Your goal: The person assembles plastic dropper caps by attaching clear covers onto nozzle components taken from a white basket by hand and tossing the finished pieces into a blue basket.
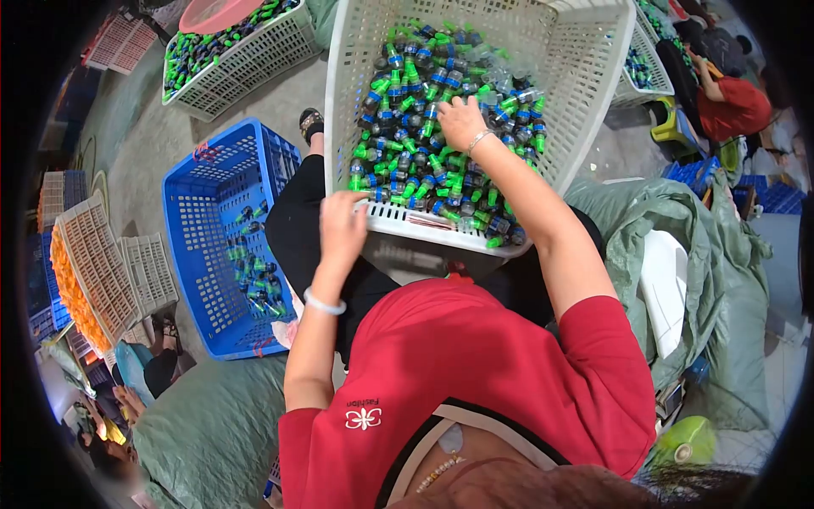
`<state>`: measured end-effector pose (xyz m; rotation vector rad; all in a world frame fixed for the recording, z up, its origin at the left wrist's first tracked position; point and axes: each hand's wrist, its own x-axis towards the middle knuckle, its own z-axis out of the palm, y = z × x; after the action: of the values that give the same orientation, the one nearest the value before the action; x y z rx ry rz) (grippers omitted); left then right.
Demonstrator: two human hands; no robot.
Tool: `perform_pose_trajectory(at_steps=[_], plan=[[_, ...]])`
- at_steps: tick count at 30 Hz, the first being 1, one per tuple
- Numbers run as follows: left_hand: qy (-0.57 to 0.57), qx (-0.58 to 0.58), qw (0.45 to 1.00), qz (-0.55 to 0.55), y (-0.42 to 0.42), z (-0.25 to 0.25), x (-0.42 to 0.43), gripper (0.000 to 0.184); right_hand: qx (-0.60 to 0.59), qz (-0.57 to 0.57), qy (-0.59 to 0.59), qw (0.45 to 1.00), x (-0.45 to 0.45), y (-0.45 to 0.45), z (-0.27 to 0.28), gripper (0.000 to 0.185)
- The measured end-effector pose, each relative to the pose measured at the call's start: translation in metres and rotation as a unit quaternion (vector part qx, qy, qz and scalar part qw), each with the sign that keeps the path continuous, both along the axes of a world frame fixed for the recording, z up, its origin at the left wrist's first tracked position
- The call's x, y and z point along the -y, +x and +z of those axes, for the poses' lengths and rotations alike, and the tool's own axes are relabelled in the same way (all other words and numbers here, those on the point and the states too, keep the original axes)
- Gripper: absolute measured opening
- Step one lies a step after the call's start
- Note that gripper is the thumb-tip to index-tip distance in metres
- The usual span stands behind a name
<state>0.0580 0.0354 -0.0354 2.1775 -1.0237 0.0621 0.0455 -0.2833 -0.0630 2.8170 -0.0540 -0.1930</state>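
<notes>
A large white slatted basket point(570, 102) stands in front of me, holding a heap of small bottle-shaped pieces point(415, 140) with green tops, blue bands and dark bodies. My right hand point(462, 124) rests over the heap, its fingers apart and touching the pieces; the fingertips are partly sunk among them. Clear plastic pieces point(502, 83) lie just beyond it. At the basket's near left rim is my left hand point(342, 227), slightly blurred, fingers pointing down; whether anything is between them does not show.
To my left a blue crate point(185, 246) holds a few similar pieces point(259, 276). Another full white basket point(254, 69) stands behind it. Green sacks point(212, 424) lie at both sides. A person in a red top point(736, 106) sits at far right.
</notes>
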Motion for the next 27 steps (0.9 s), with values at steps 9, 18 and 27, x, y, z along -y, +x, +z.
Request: perform_pose_trajectory(at_steps=[9,18,27], plan=[[0.212,-0.055,0.975,0.030,0.016,-0.062,0.126,0.038,-0.032,-0.099,0.147,0.984,0.022,-0.022,0.010,0.028],[0.211,-0.039,0.977,0.000,0.037,-0.092,0.123,0.033,0.255,-0.297,0.672,0.629,0.055,-0.095,0.040,0.025],[-0.149,-0.563,0.810,-0.064,-0.008,-0.004,0.091,0.033,0.219,-0.272,0.846,0.404,-0.032,-0.110,0.062,0.025]])
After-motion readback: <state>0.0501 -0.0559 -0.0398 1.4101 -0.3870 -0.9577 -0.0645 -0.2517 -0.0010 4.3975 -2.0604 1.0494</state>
